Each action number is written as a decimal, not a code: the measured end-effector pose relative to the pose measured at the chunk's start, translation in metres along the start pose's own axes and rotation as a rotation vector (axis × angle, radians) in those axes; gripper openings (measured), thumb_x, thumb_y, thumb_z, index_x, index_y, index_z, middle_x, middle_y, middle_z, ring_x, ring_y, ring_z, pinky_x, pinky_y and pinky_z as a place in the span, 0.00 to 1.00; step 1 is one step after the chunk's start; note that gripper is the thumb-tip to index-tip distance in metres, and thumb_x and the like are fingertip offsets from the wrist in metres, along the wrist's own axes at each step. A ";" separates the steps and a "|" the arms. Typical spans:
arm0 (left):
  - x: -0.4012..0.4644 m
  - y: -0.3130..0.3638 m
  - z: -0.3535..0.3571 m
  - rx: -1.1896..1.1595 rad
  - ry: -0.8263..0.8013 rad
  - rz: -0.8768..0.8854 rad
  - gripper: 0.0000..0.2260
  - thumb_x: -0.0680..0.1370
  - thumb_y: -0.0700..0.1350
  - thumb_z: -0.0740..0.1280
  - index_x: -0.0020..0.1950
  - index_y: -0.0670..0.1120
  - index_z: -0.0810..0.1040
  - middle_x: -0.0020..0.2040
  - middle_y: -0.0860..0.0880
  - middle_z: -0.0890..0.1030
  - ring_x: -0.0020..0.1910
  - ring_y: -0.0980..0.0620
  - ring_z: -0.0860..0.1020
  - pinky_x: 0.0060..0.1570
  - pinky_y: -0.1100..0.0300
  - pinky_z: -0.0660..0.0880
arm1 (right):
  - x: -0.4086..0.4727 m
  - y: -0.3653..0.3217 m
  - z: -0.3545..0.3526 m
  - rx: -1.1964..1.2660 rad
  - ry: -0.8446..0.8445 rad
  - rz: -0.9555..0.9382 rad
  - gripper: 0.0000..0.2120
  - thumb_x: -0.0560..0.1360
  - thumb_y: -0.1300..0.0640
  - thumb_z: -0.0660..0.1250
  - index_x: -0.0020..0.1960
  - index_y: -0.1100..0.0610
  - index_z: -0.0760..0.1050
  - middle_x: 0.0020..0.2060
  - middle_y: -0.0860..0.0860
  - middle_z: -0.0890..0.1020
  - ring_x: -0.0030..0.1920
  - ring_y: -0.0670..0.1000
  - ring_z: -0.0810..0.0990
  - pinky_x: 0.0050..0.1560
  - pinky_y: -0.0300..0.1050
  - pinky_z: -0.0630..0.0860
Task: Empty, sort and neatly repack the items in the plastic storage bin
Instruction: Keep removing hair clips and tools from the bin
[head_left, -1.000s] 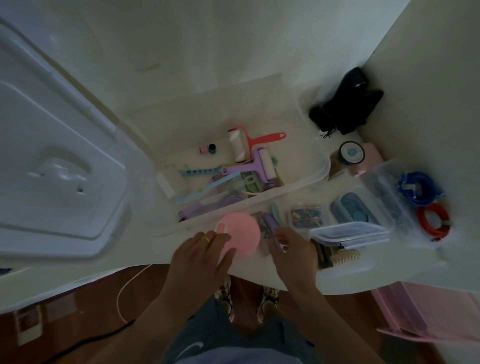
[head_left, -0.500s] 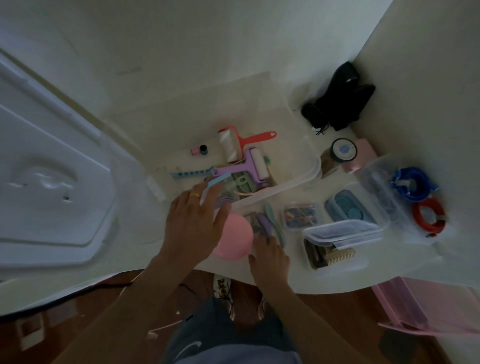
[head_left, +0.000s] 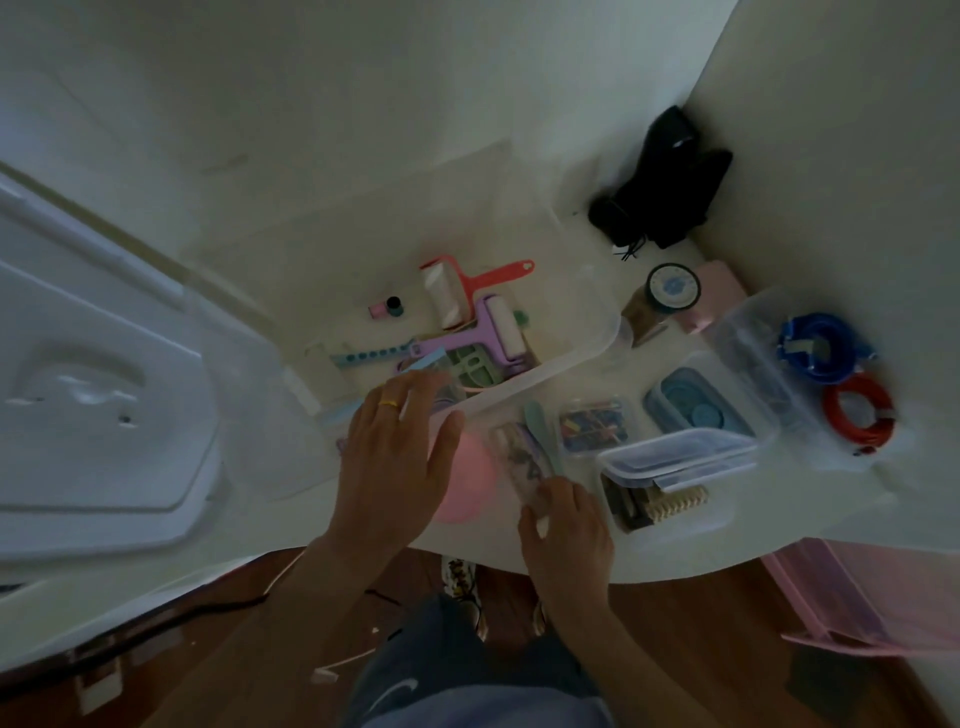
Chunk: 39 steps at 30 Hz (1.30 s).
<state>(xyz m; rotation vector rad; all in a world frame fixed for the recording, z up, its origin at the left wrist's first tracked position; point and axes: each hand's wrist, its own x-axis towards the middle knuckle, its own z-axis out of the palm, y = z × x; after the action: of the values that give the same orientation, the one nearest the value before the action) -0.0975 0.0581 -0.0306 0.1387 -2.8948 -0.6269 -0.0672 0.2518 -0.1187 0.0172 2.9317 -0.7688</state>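
Observation:
The clear plastic storage bin (head_left: 576, 358) stands on the white table and holds a red lint roller (head_left: 470, 283), a purple roller (head_left: 493, 332), a green plastic piece (head_left: 472, 366), a blue holed strip (head_left: 371, 358) and two small bottles (head_left: 385, 309). My left hand (head_left: 395, 457) reaches over the bin's near rim with fingers spread, fingertips by a light blue strip (head_left: 427, 360). It partly covers a pink round item (head_left: 470, 488). My right hand (head_left: 566, 525) pinches the near end of a clear packet (head_left: 519, 457) of purple items, beside a teal tool (head_left: 540, 428).
The bin's lid (head_left: 93, 389) lies at the left. Right of the bin are a clips box (head_left: 592, 423), a blue box (head_left: 696, 410), a lidded container (head_left: 675, 457), blue (head_left: 821, 348) and red (head_left: 857, 410) cables, a tape roll (head_left: 674, 287) and a black bag (head_left: 670, 192). A pink drawer (head_left: 883, 597) stands low right.
My left hand left the pink round item and moved forward over the bin's near rim. My right hand stayed on the clear packet, shifting slightly back.

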 end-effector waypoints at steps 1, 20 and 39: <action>0.000 0.006 -0.001 -0.040 0.011 0.010 0.16 0.82 0.50 0.62 0.68 0.46 0.73 0.64 0.46 0.76 0.64 0.46 0.73 0.61 0.51 0.73 | -0.006 -0.003 -0.015 0.041 0.006 -0.002 0.11 0.70 0.57 0.74 0.46 0.49 0.73 0.42 0.44 0.78 0.44 0.48 0.76 0.40 0.42 0.76; 0.167 0.217 0.153 -0.242 -0.635 0.113 0.13 0.82 0.42 0.59 0.58 0.43 0.82 0.59 0.46 0.83 0.59 0.48 0.80 0.59 0.58 0.72 | 0.133 0.190 -0.173 0.283 0.109 0.109 0.11 0.72 0.55 0.75 0.53 0.48 0.81 0.49 0.42 0.83 0.46 0.38 0.81 0.49 0.41 0.82; 0.160 0.188 0.126 -0.092 -0.554 0.274 0.15 0.78 0.41 0.61 0.63 0.45 0.76 0.57 0.41 0.81 0.54 0.39 0.80 0.52 0.47 0.77 | 0.162 0.172 -0.184 0.146 0.031 -0.132 0.09 0.77 0.56 0.70 0.57 0.53 0.79 0.50 0.45 0.82 0.48 0.47 0.82 0.50 0.28 0.72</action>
<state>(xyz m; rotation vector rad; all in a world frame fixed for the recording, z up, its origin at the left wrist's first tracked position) -0.2879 0.2587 -0.0404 -0.5162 -3.2962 -0.8546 -0.2408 0.4891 -0.0615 -0.1558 2.9218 -1.0095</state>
